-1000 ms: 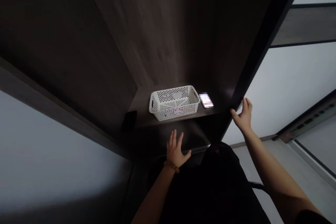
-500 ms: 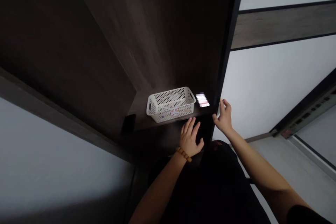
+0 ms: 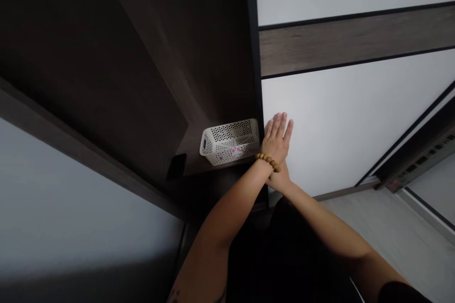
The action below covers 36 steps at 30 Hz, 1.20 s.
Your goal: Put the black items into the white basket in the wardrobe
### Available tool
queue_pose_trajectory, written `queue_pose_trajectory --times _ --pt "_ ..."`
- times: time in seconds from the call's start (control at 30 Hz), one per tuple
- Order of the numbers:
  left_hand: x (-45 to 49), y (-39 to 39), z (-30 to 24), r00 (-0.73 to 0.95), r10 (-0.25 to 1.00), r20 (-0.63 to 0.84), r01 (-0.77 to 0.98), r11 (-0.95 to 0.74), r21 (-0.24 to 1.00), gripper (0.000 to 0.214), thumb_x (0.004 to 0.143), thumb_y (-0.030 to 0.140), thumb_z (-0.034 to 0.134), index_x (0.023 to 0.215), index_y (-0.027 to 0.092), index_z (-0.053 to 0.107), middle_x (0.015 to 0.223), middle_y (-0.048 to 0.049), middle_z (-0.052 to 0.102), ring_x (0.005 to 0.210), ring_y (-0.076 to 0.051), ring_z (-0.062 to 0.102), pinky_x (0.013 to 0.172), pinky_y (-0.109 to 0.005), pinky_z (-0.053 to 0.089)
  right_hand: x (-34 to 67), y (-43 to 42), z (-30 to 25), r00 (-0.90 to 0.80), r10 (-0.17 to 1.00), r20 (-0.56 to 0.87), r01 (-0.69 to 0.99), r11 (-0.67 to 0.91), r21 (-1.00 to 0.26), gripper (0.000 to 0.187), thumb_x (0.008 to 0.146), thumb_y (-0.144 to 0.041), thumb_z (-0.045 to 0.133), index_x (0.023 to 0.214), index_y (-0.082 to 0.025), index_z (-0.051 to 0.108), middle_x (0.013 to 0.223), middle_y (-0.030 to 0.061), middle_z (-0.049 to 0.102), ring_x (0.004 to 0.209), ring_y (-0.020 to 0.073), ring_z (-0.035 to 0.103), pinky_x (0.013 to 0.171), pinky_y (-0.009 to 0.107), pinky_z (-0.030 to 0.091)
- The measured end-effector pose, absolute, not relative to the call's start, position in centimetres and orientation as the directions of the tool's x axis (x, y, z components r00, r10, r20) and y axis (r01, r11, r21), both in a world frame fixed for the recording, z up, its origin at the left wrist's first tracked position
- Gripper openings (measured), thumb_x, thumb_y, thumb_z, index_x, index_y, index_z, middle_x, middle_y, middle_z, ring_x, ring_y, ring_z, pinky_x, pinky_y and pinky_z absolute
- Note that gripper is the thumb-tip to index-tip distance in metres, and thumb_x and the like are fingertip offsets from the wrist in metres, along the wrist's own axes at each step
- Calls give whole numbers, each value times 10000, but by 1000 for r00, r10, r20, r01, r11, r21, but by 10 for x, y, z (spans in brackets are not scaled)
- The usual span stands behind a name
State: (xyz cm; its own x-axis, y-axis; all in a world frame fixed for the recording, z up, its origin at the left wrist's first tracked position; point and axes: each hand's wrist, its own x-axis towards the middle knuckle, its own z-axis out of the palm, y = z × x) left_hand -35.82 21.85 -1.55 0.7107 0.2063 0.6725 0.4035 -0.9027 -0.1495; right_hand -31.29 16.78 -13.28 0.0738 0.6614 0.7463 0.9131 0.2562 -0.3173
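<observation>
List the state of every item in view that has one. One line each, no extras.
Left hand: open, fingers spread, flat against the white door panel.
Right hand: mostly hidden under the left wrist; grip cannot be told.
White perforated plastic basket: upright on the dark wooden shelf, its right end behind the left hand.
</observation>
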Motion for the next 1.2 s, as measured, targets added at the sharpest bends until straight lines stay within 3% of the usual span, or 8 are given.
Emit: queue_pose_trajectory --times 0.07,0.17,0.37,0.63,0.73,0.93,1.07,1.2 --pt "-362 226 -15 708 257 657 452 -880 -142 741 991 62 401 1716 93 248 1793 -193 230 1682 -325 127 1364 -627 221 -314 157 -135 29 619 785 910 308 -276 610 886 -380 619 1455 -161 601 1521 222 579 1456 422 502 1121 663 506" --pt "-377 232 -17 711 303 634 495 -857 -146 737 1025 150 451 1721 81 218 1791 -206 213 1681 -330 118 1363 -633 197 -299 139 -130 8 497 868 924 328 -196 532 881 -305 605 1399 -189 628 1604 207 484 1507 395 452 1141 640 505" --pt "-414 232 -18 683 343 645 557 -816 -157 733 1047 300 570 1691 70 304 1767 -248 221 1669 -370 121 1346 -658 166 -214 106 -100 180 353 918 976 54 -213 690 913 -327 589 1582 -221 455 1738 197 251 1614 400 296 1227 659 407" --pt "-442 224 -17 622 448 643 668 -731 -138 843 1013 409 681 1688 72 306 1740 -303 233 1652 -426 123 1314 -738 114 -50 51 -85 439 380 814 898 -196 -394 1114 851 -740 645 1693 -115 269 1778 285 -16 1633 526 66 1252 750 202" --pt "-445 217 -17 589 479 651 714 -686 -141 900 977 487 725 1670 60 339 1734 -318 252 1649 -445 129 1305 -753 102 -7 41 -92 495 426 757 869 -253 -426 1235 855 -882 533 1716 -61 201 1755 344 -93 1617 590 -33 1202 816 107" --pt "-448 216 -18 464 558 688 815 -573 -85 955 927 571 761 1640 56 391 1716 -338 296 1649 -464 148 1298 -764 94 9 39 -107 411 517 751 910 -191 -367 1213 881 -938 349 1752 -129 109 1776 309 -68 1623 592 -50 1151 871 65" --pt "-453 216 -19 406 581 705 850 -524 -58 914 978 640 647 1623 36 414 1722 -333 289 1656 -457 115 1309 -742 105 14 44 -121 354 544 761 934 -156 -323 1152 906 -897 352 1749 -138 153 1785 280 -104 1625 587 -73 1152 879 51" --pt "-455 211 -20 335 587 737 880 -474 -23 888 1037 667 499 1625 10 394 1735 -324 261 1666 -432 79 1326 -702 130 20 52 -134 338 569 750 940 -163 -300 1067 931 -821 415 1738 -150 217 1788 267 -121 1630 571 -79 1168 855 127"
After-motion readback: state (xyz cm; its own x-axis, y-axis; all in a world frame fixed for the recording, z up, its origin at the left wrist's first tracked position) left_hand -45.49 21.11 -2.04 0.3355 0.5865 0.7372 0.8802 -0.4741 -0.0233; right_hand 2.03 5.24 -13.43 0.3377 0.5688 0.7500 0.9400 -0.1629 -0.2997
